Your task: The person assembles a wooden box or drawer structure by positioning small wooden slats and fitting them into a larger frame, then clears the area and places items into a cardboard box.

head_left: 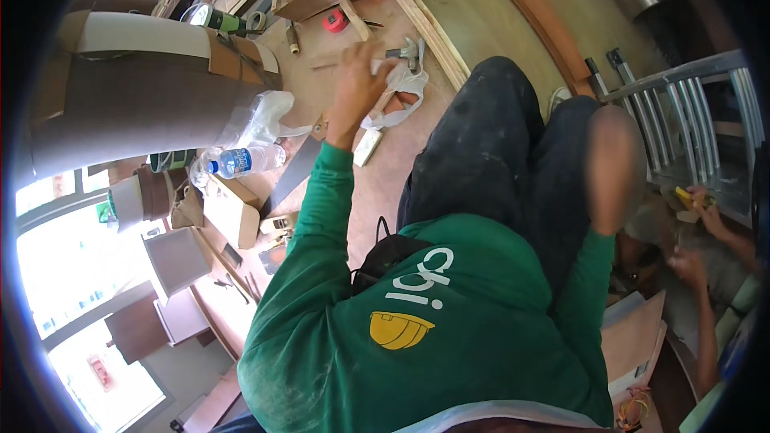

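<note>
On the floor (481,8), toward its left edge, a water bottle (245,160) lies on its side beside a clear plastic bag (265,116). The blade of a hand saw (293,176) rests just right of them, close under the green sleeve. A forearm dropped carelessly there could meet the saw's edge or set the bottle rolling.

The left hand (357,80) is stretched out to a white plastic bag (397,84) near the middle of the floor. Its fingers (370,52) look loosely bent at the bag's left side, but blur hides whether they pinch the plastic. A hammer (407,52) lies touching the bag's far side. If the bag is tugged, it may drag the hammer along or spill what is inside, and thin plastic could tear on loose wood strips (425,28).

The right hand (613,164) is raised above the dark trousers and too blurred to tell how its fingers stand. Further right, a co-worker's hands (706,208) are busy by a metal railing (682,104), so a wide swing of that arm might knock them.
</note>
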### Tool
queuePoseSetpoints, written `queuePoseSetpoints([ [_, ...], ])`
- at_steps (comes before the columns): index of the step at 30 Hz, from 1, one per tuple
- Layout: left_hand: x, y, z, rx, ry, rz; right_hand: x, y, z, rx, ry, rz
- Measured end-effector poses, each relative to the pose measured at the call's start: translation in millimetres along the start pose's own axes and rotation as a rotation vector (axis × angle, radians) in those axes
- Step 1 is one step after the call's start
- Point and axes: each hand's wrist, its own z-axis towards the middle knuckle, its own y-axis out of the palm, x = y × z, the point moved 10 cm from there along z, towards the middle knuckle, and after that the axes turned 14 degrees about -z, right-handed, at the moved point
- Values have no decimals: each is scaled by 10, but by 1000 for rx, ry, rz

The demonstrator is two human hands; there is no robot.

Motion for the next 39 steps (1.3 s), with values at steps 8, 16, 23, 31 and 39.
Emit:
queuePoseSetpoints([
  [8,-464,1240,395,-103,99,188,-602,556,66,-20,-216,-465],
  [16,-494,1299,358,-84,205,-22,-182,402,184,28,-145,-416],
  [23,-562,1227,371,-179,51,-153,-327,575,266,-55,-151,-396],
  [31,-859,54,-35,46,-269,-282,-311,621,295,-85,-125,-367],
  [39,-505,-30,-347,-238,-234,-181,-351,639,270,-94,-136,-361],
])
